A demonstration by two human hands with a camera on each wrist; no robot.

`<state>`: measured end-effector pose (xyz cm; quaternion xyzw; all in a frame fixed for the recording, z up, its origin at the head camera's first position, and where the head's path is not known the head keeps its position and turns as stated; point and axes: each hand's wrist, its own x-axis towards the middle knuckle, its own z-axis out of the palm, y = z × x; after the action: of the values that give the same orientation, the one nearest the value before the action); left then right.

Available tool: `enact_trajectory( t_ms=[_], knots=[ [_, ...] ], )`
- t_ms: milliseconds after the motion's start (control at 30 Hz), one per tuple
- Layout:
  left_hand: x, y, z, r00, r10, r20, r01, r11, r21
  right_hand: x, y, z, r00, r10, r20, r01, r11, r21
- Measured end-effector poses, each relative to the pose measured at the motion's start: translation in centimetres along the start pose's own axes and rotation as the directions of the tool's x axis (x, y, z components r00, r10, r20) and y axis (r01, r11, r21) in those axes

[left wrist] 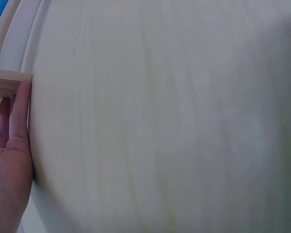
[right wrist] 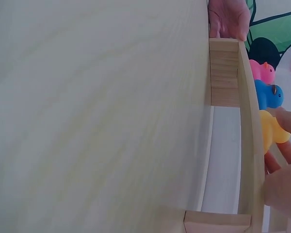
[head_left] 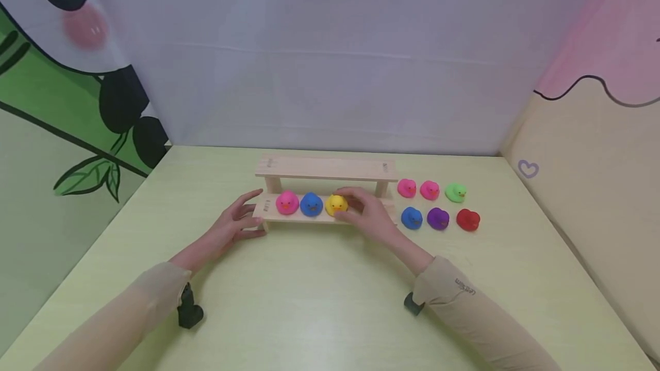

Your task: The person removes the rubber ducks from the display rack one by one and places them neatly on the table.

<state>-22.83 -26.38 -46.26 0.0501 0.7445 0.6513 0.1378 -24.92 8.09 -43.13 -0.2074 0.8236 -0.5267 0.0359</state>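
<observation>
A two-tier wooden rack stands on the table. On its lower shelf a pink rubber duck, a blue rubber duck and a yellow rubber duck sit side by side, facing the front. My right hand pinches the yellow duck between thumb and fingers at the shelf. At the rack's left end my left hand touches the wood with extended fingers; in the left wrist view the fingertips of this hand meet the board's end.
Right of the rack, two pink ducks and a green duck form a back row. In front of them lie a blue duck, a purple duck and a red duck. A pale curtain hangs behind the table.
</observation>
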Motion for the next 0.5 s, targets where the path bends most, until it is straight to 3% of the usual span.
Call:
enact_trajectory(
  t_ms=[500],
  knots=[
    [0.60, -0.41, 0.06, 1.000, -0.019, 0.003, 0.019, 1.000, 0.021, -0.03, 0.14, -0.04, 1.000, -0.013, -0.022, 0.014, 1.000, 0.017]
  ],
)
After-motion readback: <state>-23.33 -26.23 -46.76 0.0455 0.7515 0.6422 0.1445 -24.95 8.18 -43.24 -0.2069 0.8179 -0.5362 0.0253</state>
